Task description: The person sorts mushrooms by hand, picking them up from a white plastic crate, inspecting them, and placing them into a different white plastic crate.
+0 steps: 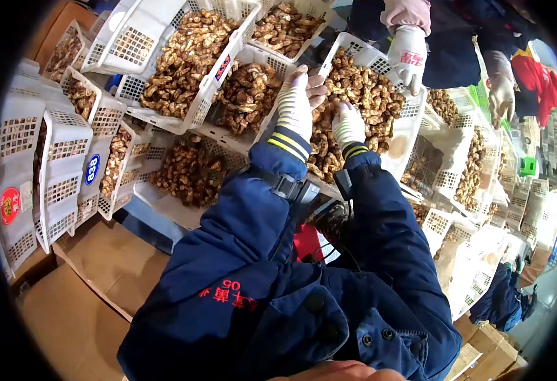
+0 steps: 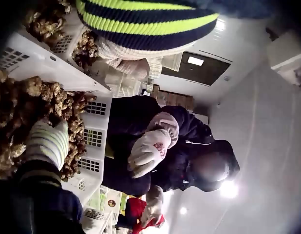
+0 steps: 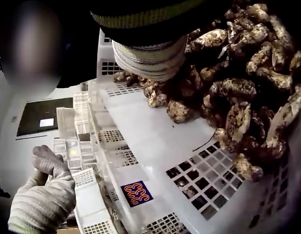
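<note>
Mushrooms [image 1: 377, 95], brown-and-cream, knobbly, heaped in white perforated plastic crate [image 1: 413, 109] at one o'clock. Probably light, firm, brittle; best pinched mid-body, singly. Right hand [image 1: 349, 126], striped knit glove, in the heap; fingertips buried, grip not determinable. Left hand [image 1: 297, 101], similar glove, crate's nine o'clock: fingers loosely bent, nothing seen held. Legible: "838", blue oval label [image 1: 92, 170], nine o'clock; "333", dark-blue square sticker [image 3: 137, 193], right wrist view, six o'clock; red "05", navy jacket [image 1: 228, 254], seven o'clock.

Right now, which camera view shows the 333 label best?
The right wrist view: the 333 label appears large, digits readable. The head view shows a similar small, tilted label, but I can't tell whether it's the same one. The left wrist view shows no 333.
</note>
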Action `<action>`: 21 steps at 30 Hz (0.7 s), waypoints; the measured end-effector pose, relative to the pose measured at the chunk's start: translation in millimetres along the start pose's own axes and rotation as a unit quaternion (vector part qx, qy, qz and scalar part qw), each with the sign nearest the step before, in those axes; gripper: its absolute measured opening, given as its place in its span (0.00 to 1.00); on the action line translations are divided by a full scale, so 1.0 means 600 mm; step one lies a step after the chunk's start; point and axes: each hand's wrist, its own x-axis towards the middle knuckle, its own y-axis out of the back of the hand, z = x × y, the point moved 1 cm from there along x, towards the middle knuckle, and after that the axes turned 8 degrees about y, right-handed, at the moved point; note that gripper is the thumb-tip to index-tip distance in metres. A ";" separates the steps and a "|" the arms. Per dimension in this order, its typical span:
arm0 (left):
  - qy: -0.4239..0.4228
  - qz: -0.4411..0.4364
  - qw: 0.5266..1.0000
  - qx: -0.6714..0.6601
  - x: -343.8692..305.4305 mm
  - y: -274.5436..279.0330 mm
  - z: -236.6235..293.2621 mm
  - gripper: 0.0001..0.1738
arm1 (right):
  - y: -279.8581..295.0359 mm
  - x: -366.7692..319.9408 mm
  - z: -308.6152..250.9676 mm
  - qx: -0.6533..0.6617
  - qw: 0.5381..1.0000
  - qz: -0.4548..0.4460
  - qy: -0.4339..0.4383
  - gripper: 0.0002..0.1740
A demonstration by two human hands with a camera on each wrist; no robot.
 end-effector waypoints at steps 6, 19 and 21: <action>0.007 -0.017 1.000 -0.013 0.008 0.008 0.002 0.13 | -0.033 0.029 -0.016 -0.032 0.984 -0.170 0.030 0.30; 0.067 -0.060 0.984 0.157 0.014 0.009 -0.028 0.17 | 0.155 0.047 -0.026 0.601 0.775 -0.066 -0.185 0.23; 0.200 -0.053 0.955 0.212 -0.041 -0.021 0.003 0.18 | 0.136 0.055 0.002 0.489 0.863 0.001 -0.123 0.22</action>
